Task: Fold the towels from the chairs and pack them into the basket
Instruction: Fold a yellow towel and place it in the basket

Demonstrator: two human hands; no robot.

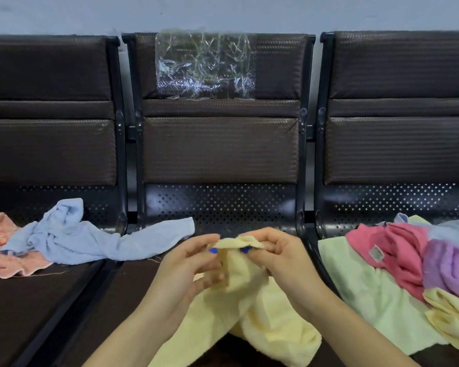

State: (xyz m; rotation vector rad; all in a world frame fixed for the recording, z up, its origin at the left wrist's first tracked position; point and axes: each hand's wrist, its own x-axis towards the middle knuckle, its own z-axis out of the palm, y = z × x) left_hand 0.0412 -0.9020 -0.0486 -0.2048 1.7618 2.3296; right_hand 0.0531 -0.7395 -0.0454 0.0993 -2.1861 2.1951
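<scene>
Towels lie strewn over a row of three dark chairs; the one being handled is a pale yellow towel (252, 313) at the lower centre of the frame, soft and fluffy in texture, its top edge bunched into a narrow ridge between the two hands while the rest droops in loose folds toward the bottom edge, over the middle chair (220, 149). The left hand (186, 268) pinches the left end of that raised edge between thumb and curled fingers; the right hand (276, 258) pinches the right end the same way, its fingers curled round the cloth; the two hands sit close together, and blue-painted nails show on both.

At the left of the frame a crumpled light blue towel (72, 239) stretches from the left chair across onto the middle seat; it overlaps a peach towel (6, 252) at the far left edge. At the right, on the right-hand seat, a pale green towel (366, 290) lies spread flat; on it rest a rumpled pink towel (398, 250) with a small white label, a lilac towel (448, 266) beside it, and another yellow towel (451, 316) at the lower right. A crinkled sheet of clear plastic (206, 64) is stuck to the middle backrest in the upper centre.
</scene>
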